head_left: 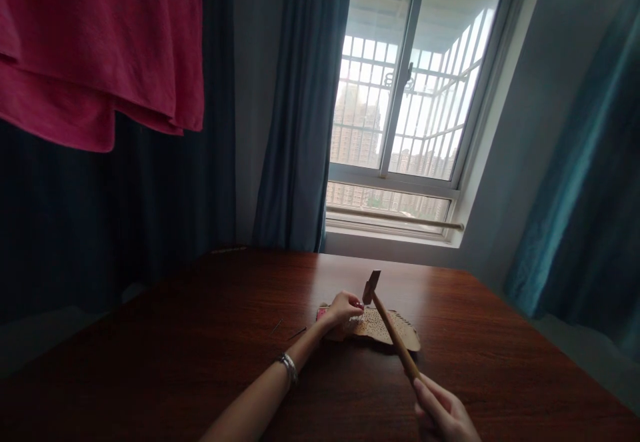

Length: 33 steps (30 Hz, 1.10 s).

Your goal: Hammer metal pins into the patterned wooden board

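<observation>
In my right hand (443, 410) is a hammer (395, 335), gripped near the end of its wooden handle. The hammer's dark metal head is raised just right of my left fingertips. My left hand (345, 307) is closed in a pinch over a tan, insole-shaped piece (383, 325) dotted with many small dark marks or holes. What the fingers pinch is small and mostly hidden; a bit of red shows at the tips. Whitish material lies on the piece below my left hand, with a patch of pink at its left end.
Two thin dark rods (297, 333) lie on the brown wooden table (200, 349), left of the tan piece. A pink towel (100, 49) hangs at the upper left. Beyond the table's far edge are blue curtains (300, 109) and a barred window (400, 95).
</observation>
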Available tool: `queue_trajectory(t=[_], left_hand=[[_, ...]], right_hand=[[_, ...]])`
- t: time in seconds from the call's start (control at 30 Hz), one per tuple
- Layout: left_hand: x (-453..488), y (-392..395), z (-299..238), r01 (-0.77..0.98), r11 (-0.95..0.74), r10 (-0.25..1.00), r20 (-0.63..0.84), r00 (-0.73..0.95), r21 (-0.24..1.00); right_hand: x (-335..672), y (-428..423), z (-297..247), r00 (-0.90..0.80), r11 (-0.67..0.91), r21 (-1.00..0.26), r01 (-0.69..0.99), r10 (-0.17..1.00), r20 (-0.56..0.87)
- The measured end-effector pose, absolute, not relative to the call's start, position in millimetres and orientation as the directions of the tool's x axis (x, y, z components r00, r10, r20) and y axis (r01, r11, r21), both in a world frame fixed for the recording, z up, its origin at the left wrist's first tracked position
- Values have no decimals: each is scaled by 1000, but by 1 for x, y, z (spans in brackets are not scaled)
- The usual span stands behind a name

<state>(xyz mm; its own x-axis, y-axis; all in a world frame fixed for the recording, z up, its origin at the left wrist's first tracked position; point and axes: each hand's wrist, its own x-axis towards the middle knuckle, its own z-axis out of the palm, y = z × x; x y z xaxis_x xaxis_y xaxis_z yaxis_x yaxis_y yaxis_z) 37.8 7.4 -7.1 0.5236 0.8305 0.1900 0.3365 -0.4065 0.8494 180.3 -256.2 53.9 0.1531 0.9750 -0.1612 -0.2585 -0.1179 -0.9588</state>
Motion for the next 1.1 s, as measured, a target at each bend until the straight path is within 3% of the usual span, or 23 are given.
queue_trajectory(t=[0.23, 0.73, 1.1], left_hand=[[37, 4, -4, 315, -406, 826, 198, 528, 858], [37, 5, -3, 310, -386, 833, 183, 522, 869], [37, 3, -1, 333, -374, 846, 172, 504, 865]], right_hand=[[179, -257, 49, 199, -96, -971, -221, 970, -141], [178, -256, 51, 133, -93, -962, -258, 983, -130], [171, -255, 44, 230, -68, -965, -254, 965, -128]])
